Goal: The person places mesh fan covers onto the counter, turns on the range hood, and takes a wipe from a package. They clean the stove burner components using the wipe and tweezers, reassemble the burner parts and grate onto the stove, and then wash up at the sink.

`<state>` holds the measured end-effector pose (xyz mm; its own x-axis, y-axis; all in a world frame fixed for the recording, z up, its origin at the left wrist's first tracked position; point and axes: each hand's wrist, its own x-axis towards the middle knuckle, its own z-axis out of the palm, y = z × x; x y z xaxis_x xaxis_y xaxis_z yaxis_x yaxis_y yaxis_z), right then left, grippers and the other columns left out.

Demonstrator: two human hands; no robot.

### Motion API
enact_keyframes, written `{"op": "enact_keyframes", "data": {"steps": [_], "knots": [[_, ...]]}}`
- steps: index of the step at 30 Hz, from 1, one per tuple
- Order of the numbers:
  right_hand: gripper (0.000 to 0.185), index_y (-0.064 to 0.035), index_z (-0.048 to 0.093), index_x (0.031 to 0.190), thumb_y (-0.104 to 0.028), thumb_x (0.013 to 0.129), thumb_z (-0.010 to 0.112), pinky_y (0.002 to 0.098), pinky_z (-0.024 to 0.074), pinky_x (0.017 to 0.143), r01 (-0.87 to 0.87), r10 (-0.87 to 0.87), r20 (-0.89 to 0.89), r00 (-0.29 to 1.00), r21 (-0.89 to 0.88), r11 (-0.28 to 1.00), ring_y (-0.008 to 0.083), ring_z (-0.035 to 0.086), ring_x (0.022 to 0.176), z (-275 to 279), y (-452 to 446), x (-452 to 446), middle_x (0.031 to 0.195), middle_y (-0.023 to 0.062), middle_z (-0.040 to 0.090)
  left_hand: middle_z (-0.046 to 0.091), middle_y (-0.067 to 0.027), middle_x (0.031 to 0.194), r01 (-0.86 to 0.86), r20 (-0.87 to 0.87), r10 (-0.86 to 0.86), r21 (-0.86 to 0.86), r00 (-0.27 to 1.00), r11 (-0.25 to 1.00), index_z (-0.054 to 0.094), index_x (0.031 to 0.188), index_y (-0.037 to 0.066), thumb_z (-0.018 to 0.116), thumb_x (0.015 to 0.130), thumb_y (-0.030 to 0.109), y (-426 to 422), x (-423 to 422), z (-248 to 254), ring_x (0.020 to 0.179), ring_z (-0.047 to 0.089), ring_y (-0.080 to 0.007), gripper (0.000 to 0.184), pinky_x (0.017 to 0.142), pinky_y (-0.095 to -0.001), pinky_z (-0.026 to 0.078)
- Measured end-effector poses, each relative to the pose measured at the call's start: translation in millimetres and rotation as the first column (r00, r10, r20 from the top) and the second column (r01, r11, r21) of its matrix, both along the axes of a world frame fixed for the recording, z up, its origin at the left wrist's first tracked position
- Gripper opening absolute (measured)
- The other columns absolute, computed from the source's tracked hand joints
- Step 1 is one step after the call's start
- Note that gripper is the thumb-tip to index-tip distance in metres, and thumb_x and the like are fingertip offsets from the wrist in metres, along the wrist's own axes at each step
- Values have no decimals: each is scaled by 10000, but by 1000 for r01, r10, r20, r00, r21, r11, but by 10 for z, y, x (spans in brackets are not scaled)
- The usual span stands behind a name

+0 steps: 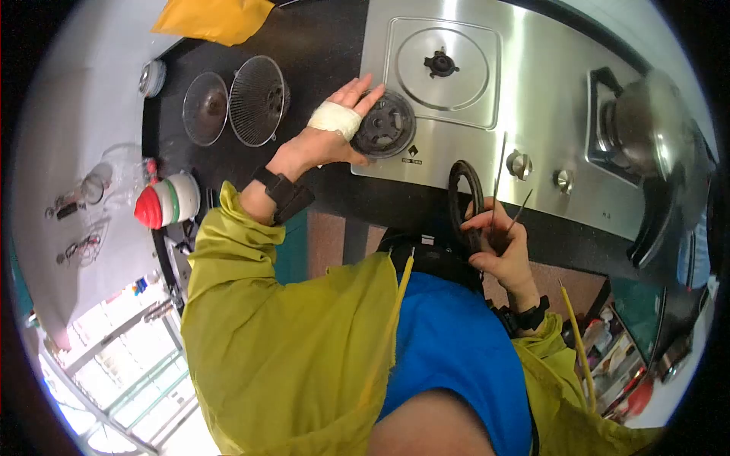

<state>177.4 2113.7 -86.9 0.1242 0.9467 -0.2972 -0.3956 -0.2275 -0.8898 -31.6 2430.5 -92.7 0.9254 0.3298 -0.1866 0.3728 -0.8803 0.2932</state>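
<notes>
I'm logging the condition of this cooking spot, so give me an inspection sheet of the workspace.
Surface: brushed-steel hob set in black speckled counter.
Job's things: round black metal burner piece at the hob's left edge; black ring off the hob, near its front edge.
Clutter: clear round bowl, silver wire basket, yellow packet.
Grips: bandaged left hand on the burner piece; right hand holding the ring and thin metal prongs.
Cables: nothing seen.
Surroundings: steel pot on the right burner; bright window at lower left.
</notes>
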Motion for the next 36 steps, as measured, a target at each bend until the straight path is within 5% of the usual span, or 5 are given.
{"op": "enact_keyframes", "data": {"steps": [5, 15, 27, 36], "knots": [[445, -28, 721, 1058, -143, 665, 896, 160, 282, 543, 137, -137, 1, 991, 41, 990, -8, 384, 648, 156, -73, -325, 1161, -12, 493, 375, -212, 1501, 85, 29, -81, -156, 996, 984, 268, 1556, 108, 933, 549, 271, 88, 81, -125, 1365, 385, -424, 1218, 1180, -473, 329], [433, -36, 724, 1064, -137, 677, 890, 170, 286, 543, 201, -203, 46, 978, 58, 978, -10, 370, 622, 303, -219, -338, 1195, -18, 495, 421, -285, 1409, -18, 331, 52, -104, 942, 994, 247, 1533, 7, 908, 568, 305, 19, 564, 149, 1299, 420, -451, 1207, 1124, -491, 356], [423, -51, 726, 1060, -117, 674, 884, 168, 303, 552, 197, -198, 37, 980, 13, 980, -10, 370, 609, 284, -377, -110, 1193, -15, 493, 431, -288, 1394, -60, 356, 64, -21, 932, 998, 217, 1547, 3, 914, 580, 360, 80, 1044, 57, 1285, 428, -437, 1244, 1119, -493, 356], [414, -58, 721, 1066, -103, 686, 878, 181, 302, 551, 117, -117, 5, 993, 41, 992, -3, 372, 612, 240, -329, 46, 1208, -19, 488, 400, -323, 1302, -649, 341, 599, 44, 724, 759, 163, 1555, -12, 866, 598, 511, -369, 1454, -147, 1188, 412, -410, 1298, 1067, -504, 359]]}}
